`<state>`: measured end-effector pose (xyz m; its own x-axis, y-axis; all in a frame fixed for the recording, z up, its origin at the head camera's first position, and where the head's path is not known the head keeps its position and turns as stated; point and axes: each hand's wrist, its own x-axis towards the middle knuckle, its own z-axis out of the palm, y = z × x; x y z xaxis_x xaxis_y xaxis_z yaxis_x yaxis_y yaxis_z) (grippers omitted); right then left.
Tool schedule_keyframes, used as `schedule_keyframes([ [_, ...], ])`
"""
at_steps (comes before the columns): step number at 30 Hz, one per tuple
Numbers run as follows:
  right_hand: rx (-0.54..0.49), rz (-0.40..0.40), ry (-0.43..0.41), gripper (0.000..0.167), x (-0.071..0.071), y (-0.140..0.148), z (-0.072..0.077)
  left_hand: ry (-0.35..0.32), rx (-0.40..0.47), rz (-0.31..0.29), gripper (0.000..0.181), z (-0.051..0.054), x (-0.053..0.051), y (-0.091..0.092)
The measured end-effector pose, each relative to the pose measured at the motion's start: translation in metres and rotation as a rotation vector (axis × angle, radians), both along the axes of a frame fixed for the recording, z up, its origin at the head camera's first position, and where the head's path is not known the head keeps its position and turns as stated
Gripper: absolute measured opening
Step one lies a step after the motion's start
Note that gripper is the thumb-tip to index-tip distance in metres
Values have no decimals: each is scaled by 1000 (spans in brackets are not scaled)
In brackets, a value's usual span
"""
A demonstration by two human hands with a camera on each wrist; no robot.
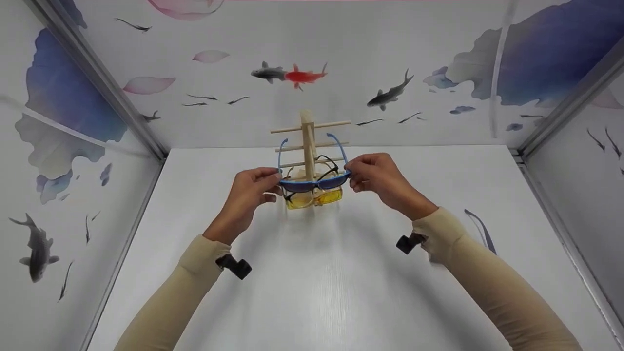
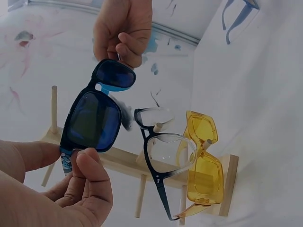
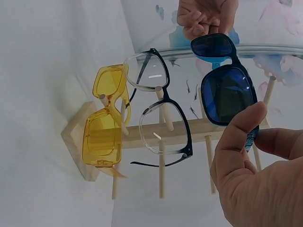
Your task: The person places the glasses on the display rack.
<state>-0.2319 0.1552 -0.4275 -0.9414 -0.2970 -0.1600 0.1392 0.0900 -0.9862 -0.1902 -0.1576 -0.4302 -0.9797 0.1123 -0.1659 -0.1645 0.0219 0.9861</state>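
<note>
A pair of dark-lensed sunglasses [image 1: 298, 186] with light blue temples hangs in the air between both hands, its temples pointing toward the wooden rack [image 1: 308, 146]. My left hand [image 1: 251, 195] pinches one end of the frame near the hinge; my right hand [image 1: 382, 181] pinches the other end. Whether the sunglasses touch a peg cannot be told. Lower on the rack sit black-and-clear eyeglasses [image 2: 150, 163] and, beneath them, yellow glasses [image 3: 102, 137], both resting on pegs. In the head view the sunglasses partly cover the black-and-clear pair.
Another pair of glasses with a grey-blue temple [image 1: 482, 229] lies on the white table [image 1: 312, 292] at the right, partly hidden by the right forearm. Printed panels with fish [image 1: 304, 76] stand behind the rack and along both sides. Upper wooden pegs [image 1: 336, 124] stick out sideways.
</note>
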Motion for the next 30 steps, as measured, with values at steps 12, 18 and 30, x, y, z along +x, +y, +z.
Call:
schedule_keyframes([
  [12, -30, -10, -10, 24, -14, -2, -1, -30, 3, 7, 37, -2, -22, -1],
  [18, -37, -22, -17, 25, -22, -4, -3, -59, 17, 10, 39, -4, -30, -2],
  [30, -47, -18, -15, 25, -30, -6, -7, -58, 1, 13, 37, -7, -38, -3],
])
